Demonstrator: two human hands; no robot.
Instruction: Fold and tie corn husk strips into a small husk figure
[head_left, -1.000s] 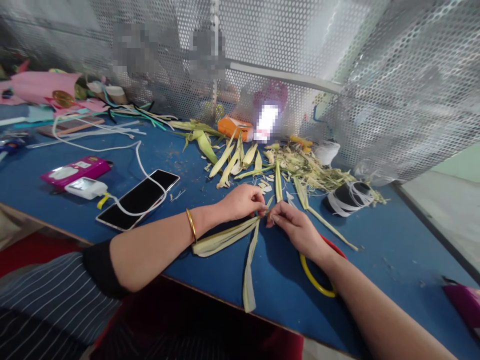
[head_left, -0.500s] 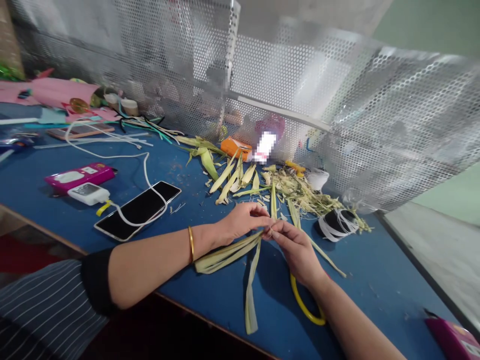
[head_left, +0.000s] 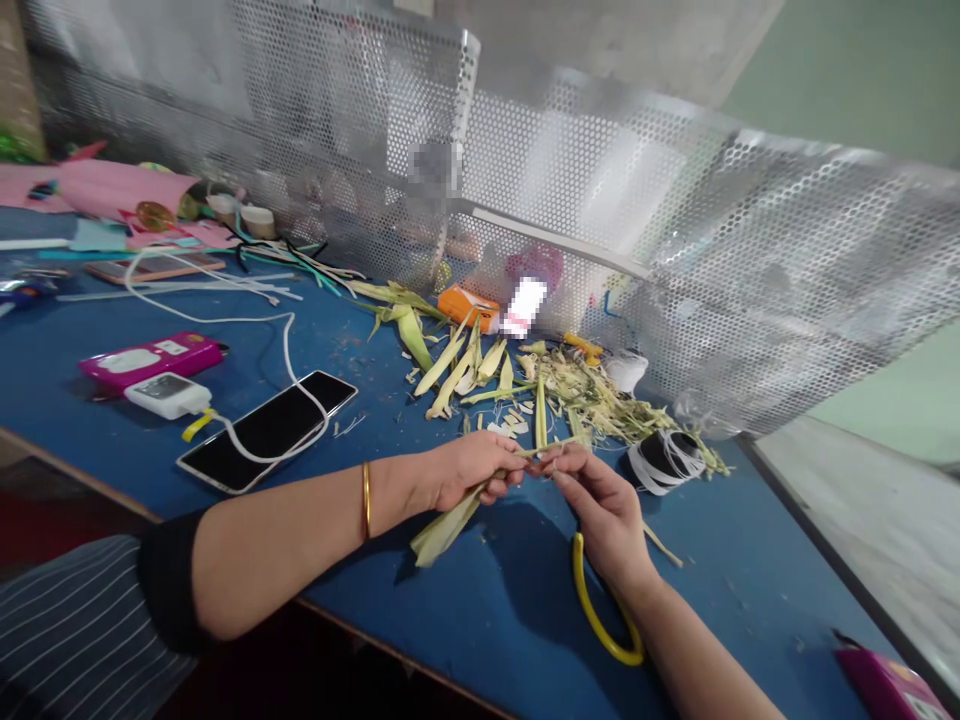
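Note:
My left hand is closed around a bundle of pale green corn husk strips, whose loose ends hang below the palm over the blue table. Touching its fingertips, my right hand is pinched at the bundle's gathered end; a thin pale thread shows faintly there, partly hidden by the fingers. Under the right wrist lies a yellow-handled pair of scissors, only its handle loop showing. Beyond both hands stands a husk strip. A black cone wound with white string sits to the right.
Husk scraps and several husk leaves lie at the back, before a perforated metal screen. On the left are a phone, a white cable and a magenta box. Another magenta item lies at right.
My left hand has closed around the husk strips, which were lying spread beside it and are now gathered and lifted. The right hand stays pinched at their end. The view has tilted.

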